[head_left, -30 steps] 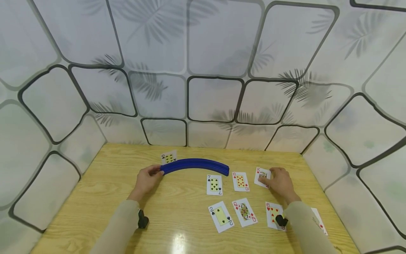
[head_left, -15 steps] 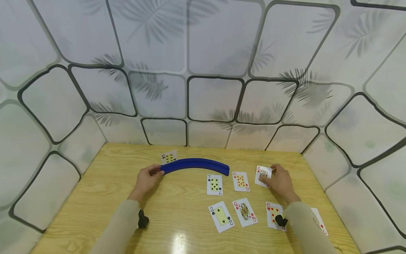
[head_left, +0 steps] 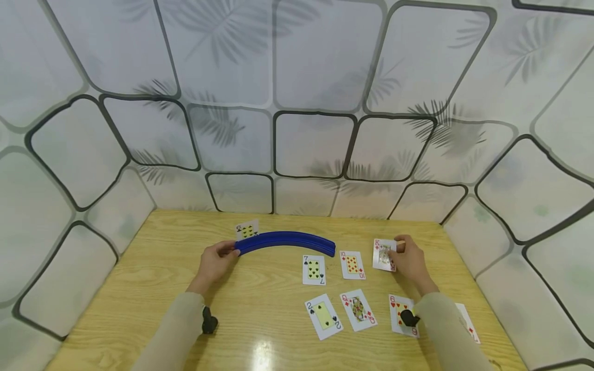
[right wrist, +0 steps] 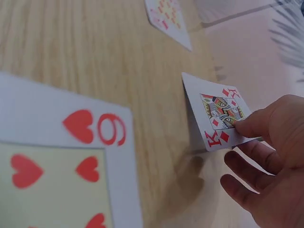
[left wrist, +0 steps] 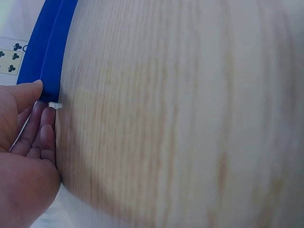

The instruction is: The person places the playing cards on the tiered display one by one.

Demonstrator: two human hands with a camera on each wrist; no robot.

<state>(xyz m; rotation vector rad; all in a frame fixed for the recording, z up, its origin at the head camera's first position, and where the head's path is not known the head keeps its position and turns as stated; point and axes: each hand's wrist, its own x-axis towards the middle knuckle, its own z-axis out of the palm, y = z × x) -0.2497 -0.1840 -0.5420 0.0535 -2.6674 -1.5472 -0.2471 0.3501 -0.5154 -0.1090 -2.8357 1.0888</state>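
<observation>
My left hand (head_left: 218, 265) pinches the left end of a curved blue playing-card holder (head_left: 287, 238), thumb on top, as the left wrist view shows. A clubs card (head_left: 247, 229) stands up behind that end, its lower part hidden by the holder. On the right, my right hand (head_left: 412, 262) pinches the king of diamonds (right wrist: 221, 111) by one edge, thumb on its face. In the right wrist view the card is tilted up off the table, casting a shadow. Beside it lies the ten of diamonds (head_left: 352, 265).
Face up on the wooden table (head_left: 260, 304) lie the seven of spades (head_left: 313, 270), two of spades (head_left: 323, 316), queen of diamonds (head_left: 358, 309) and six of hearts (head_left: 399, 314). A red diamond card (head_left: 468, 324) is partly under the right sleeve. A patterned wall covering (head_left: 315, 144) encloses the back.
The king of diamonds has come up off the table in my right hand, turning more upright, and the thumb has shifted toward its right edge. My left hand and the holder stay put.
</observation>
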